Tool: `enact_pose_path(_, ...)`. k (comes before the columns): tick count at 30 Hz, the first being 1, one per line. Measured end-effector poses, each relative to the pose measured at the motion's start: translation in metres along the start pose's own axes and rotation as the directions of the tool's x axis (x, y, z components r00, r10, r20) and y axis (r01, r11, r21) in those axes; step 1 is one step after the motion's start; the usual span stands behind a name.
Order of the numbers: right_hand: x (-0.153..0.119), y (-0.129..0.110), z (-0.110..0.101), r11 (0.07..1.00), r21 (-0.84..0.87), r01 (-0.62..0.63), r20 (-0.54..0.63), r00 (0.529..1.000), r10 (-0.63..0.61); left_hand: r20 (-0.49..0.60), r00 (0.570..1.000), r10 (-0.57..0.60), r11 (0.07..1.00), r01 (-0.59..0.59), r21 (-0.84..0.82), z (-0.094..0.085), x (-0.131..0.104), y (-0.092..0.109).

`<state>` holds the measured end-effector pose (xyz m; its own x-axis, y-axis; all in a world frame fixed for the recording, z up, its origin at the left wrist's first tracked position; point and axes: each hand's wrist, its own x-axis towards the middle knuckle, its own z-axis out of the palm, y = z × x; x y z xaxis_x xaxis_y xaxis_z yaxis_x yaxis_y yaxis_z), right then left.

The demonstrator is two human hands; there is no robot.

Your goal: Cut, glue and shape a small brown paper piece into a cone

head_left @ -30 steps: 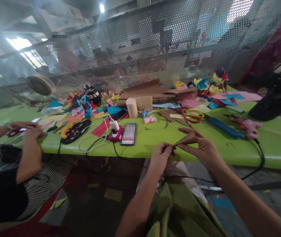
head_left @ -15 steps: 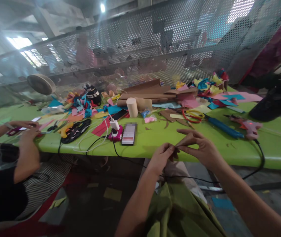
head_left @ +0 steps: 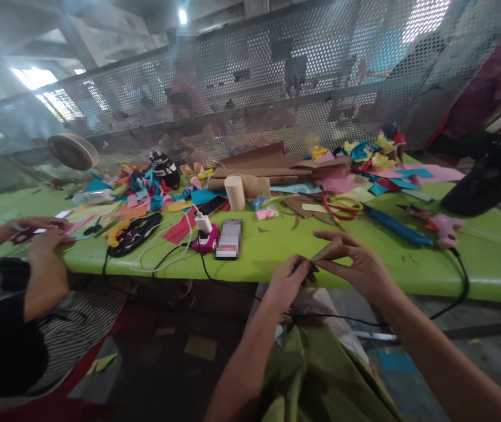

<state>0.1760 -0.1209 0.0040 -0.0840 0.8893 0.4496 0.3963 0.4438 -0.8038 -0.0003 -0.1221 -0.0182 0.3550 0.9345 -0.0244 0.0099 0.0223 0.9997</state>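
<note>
My left hand (head_left: 293, 278) is closed in a pinch at the table's front edge, above my lap. Fingertip to fingertip with it, my right hand (head_left: 350, 258) pinches too, thumb and forefinger forming a loop. Between them is a small dark brown piece (head_left: 314, 269), mostly hidden by the fingers; its material is unclear. Beyond my hands lie brown cut sheets (head_left: 305, 210), red-handled scissors (head_left: 336, 208) and a yellow ring-shaped item (head_left: 350, 203). To the right are a blue-handled tool (head_left: 399, 227) and a pink glue gun (head_left: 446, 228).
A phone (head_left: 229, 239) lies beside a magenta power adapter (head_left: 206, 237) with trailing cables. Behind stand a cream cylinder (head_left: 234, 193) and piled coloured scraps (head_left: 145, 190). At left, a co-worker's hands (head_left: 48, 231) work on the green table (head_left: 268, 246). A dark bottle (head_left: 479, 181) stands right.
My hands stay pinched together in nearly the same spot, with only slight finger movement. The co-worker's hands at left have shifted a little. A person behind the mesh has moved right.
</note>
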Motion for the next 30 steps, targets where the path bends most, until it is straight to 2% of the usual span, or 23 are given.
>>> enact_pose_path(4,0.001,0.0,0.0,1.0,-0.013,-0.023,0.004,1.0,0.023,0.006,0.999,0.036,0.998,-0.037,0.045,0.0,0.002,-0.002)
enact_pose_path(11,-0.001,0.005,-0.001,0.999,0.029,-0.039,0.002,0.999,0.039,-0.036,0.999,0.005,1.0,-0.005,0.009,0.002,0.003,-0.006)
enact_pose_path(16,0.0,0.004,-0.001,0.998,0.026,-0.052,0.0,0.999,0.052,0.01,1.0,0.011,1.0,-0.011,0.006,0.0,0.002,0.0)
enact_pose_path(21,0.007,0.0,-0.004,0.999,0.031,-0.035,0.018,0.999,0.034,0.001,1.0,0.003,0.999,-0.003,-0.05,0.0,0.008,0.007)
enact_pose_path(30,0.01,-0.001,-0.014,1.0,0.015,-0.003,-0.042,0.999,0.003,-0.012,1.0,-0.008,0.991,0.006,-0.136,0.003,0.012,0.008)
